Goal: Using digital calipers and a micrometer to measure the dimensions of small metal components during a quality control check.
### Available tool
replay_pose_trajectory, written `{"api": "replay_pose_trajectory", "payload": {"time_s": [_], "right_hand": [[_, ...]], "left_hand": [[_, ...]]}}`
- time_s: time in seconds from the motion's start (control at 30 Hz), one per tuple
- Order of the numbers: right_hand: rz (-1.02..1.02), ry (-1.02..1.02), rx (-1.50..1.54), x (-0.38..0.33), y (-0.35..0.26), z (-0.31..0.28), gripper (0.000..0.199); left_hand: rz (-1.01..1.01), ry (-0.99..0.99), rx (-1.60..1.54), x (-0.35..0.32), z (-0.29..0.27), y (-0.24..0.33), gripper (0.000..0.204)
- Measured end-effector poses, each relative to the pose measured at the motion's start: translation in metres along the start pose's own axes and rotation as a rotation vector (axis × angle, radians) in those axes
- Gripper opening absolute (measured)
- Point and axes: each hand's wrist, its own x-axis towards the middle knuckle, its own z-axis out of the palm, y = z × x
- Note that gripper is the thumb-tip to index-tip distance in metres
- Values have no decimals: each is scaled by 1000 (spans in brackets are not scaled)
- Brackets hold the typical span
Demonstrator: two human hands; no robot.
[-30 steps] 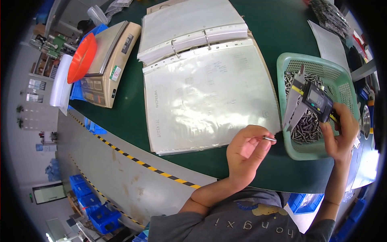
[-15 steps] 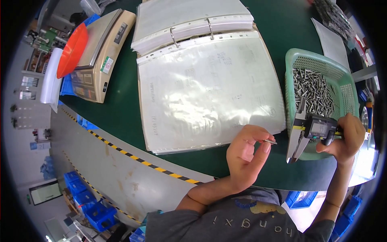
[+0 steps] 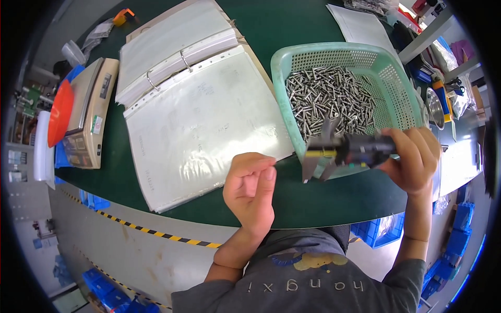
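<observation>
My right hand [image 3: 416, 159] grips a black digital caliper [image 3: 365, 149] over the near side of a green plastic basket [image 3: 282, 78]. The caliper's jaws point left and are blurred by motion. Inside the basket lies a heap of short metal pins [image 3: 329, 96], mostly toward its left side. My left hand [image 3: 249, 193] is raised by the lower right corner of the open binder [image 3: 209, 125], left of the caliper. Its thumb and forefinger come together in a pinch; whatever is between the tips cannot be made out now.
On the left stands a beige weighing scale [image 3: 91, 109] with an orange-red scoop [image 3: 61, 113]. White paper sheets [image 3: 362, 26] lie behind the basket. A metal bowl [image 3: 434, 108] sits to its right. Below the green table's edge is a blue crate [image 3: 378, 229].
The view has swung right, so the basket and binder appear farther left. The small metal pin seen earlier in my left fingertips no longer shows. The caliper stays in my right hand, now tilted differently.
</observation>
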Motion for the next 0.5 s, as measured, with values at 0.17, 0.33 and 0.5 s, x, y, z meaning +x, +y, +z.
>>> {"api": "replay_pose_trajectory", "payload": {"time_s": [0.17,0.33,0.5], "right_hand": [[140,129,-18,-12,-1,-11,49],[262,188,40,-38,4,-10,49],[231,152,21,-52,3,-7,44]], "left_hand": [[31,-48,-11,-10,17,3,26],[87,-220,243,-10,21,8,25],[58,-262,155,-12,30,6,28]]}}
